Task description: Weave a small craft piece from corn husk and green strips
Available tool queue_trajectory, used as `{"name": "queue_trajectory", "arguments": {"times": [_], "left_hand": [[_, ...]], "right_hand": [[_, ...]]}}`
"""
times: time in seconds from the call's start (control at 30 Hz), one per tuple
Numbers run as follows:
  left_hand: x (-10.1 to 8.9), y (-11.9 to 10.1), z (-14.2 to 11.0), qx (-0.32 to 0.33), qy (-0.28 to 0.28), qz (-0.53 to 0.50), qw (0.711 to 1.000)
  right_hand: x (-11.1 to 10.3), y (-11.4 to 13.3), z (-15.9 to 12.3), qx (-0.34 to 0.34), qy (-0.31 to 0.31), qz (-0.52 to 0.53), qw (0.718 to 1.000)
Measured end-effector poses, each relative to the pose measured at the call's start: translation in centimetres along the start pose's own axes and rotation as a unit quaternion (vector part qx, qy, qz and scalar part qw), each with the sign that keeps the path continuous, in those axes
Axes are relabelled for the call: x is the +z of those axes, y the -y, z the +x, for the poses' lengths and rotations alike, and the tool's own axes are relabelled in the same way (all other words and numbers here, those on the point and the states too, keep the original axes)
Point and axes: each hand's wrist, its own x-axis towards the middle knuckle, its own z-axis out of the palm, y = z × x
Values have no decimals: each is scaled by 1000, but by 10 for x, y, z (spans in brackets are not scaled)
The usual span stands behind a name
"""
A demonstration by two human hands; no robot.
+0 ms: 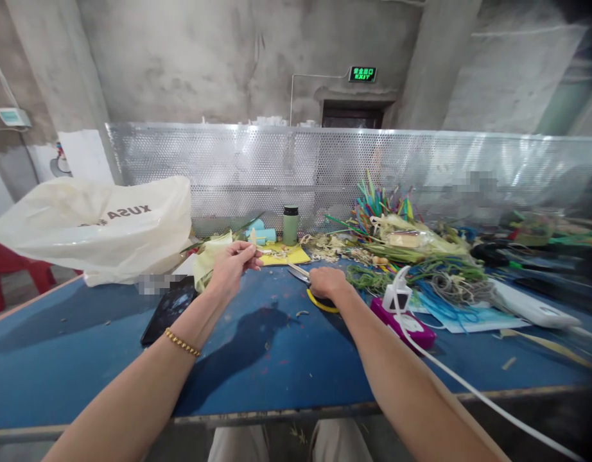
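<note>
Raised over the middle of the blue table, my left hand [235, 258] pinches a small pale strip [253, 237] between thumb and fingers; its exact kind is too small to make out. Lower and to the right, my right hand [327, 283] is closed around a pair of scissors [320, 303]. Their yellow handle shows below the hand, and the metal blades point left, toward my left hand. Behind both hands a yellow sheet [296, 254] carries pale scraps. Leafy pale-green husk material [212, 250] lies just beyond my left wrist.
A white bag [132, 231] and a dark tablet [171, 308] are on the left. A green bottle [291, 226] stands behind. To the right lie colourful stems [373, 205], cord bundles [450, 285] and a purple power strip [406, 324] whose white cable crosses the table's front edge.
</note>
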Motion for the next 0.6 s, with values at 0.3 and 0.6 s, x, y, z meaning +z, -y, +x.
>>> {"name": "queue_trajectory", "arguments": {"times": [0.3,0.6], "left_hand": [[-4,-6,-1,12,-11,5,1000],[-3,1,1,11,5,11,1000]], "right_hand": [[2,37,-14,-80,-21,-5,997],[11,24,4,-49,-35,-7,998]]}}
